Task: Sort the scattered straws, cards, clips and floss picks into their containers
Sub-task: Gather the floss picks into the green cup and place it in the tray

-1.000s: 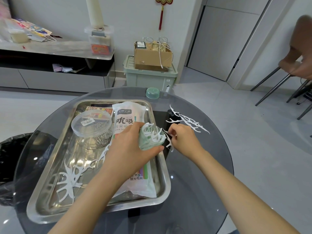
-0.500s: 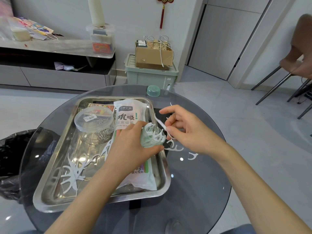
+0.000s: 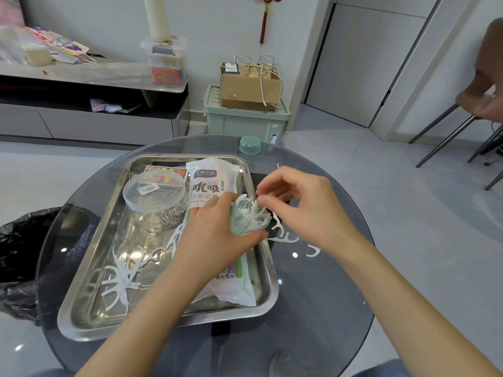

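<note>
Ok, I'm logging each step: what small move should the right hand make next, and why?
Probably push the floss pick down into the green container and let go. The right hand seems to pinch it at the container's mouth, the left hand grips the container, and loose picks wait on the glass table beside it.

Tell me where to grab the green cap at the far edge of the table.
Pinch the green cap across its round side wall, coming straight down from above. It sits flat on the glass table, apart from the tray, so its sides look free all round.
</note>
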Motion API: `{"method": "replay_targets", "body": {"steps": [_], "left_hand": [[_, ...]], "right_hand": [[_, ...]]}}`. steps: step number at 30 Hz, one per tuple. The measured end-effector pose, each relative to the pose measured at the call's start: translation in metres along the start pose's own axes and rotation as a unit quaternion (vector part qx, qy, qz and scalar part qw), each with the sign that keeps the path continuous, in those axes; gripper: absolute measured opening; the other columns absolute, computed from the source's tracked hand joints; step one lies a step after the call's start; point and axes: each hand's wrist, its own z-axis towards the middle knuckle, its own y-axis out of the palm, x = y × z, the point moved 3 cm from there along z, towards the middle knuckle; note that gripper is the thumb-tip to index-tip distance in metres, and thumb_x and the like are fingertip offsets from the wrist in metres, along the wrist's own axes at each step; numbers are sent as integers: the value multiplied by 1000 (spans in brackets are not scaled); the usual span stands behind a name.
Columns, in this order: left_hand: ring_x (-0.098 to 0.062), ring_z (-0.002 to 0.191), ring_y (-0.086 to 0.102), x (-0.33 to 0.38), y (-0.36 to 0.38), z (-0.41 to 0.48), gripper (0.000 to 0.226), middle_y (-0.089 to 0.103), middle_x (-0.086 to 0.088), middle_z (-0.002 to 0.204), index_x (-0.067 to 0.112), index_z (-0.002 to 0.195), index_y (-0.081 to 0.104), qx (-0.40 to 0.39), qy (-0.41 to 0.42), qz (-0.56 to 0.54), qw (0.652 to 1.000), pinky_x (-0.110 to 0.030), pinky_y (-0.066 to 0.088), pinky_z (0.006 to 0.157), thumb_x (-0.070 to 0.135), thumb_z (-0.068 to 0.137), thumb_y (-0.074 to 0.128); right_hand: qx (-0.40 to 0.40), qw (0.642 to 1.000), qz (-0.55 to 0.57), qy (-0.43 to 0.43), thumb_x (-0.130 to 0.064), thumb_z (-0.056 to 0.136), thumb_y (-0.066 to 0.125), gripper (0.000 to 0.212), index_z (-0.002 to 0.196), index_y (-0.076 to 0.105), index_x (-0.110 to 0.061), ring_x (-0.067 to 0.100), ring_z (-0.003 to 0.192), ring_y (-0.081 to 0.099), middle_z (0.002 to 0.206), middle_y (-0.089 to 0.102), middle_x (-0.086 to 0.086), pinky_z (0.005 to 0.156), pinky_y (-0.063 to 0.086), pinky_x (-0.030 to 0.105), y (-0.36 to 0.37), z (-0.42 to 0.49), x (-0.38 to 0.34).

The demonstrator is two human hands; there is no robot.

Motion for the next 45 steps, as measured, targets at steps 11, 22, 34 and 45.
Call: {"method": "replay_targets", "body": {"steps": [11, 22, 34, 45], "left_hand": [[-19, 112, 55, -6, -2, 3, 85, 56, 3, 130, 26, 139, 38, 29, 6, -8, 1000, -32, 46, 88, 63, 68, 67], [-20, 115, 54, -5, -7, 1, 94, 54, 2, 134, 42, 148, 14, 28, 33, -25, 999, -35, 47, 89, 63, 70, 62], [-21, 116, 53, -8, -4, 2, 88, 54, 1, 134, 37, 146, 24, 24, 21, -9, 999, -36, 46, 91, 63, 71, 63], [-19, 112, 56, -8, -4, 4, 84, 56, 4, 132, 35, 141, 32, 29, 24, 0, 999, -33, 46, 88, 64, 69, 63]], "right_hand": [[-83, 960, -236, 124, -24, 84, 69, 36, 119, 63, -21, 8, 109, 56, 113, 65, -3, 80, 36, 9, -6, 5, 53], [-199, 903, -363, 116, -34, 87, 64, 39, 122, 60, -18, 25, 111, 49, 116, 53, 5, 89, 42, 32, 31, 0, 87], [-138, 932, -318, 104, -3, 82, 50, 17, 98, 54, -7, 31, 94, 52, 98, 56, 11, 74, 40, 33, 42, 6, 96], [-91, 950, -211, 212, -12, 79, 64, 14, 90, 61, -19, 14, 77, 58, 81, 64, -2, 61, 44, 18, 5, 9, 99]]}}
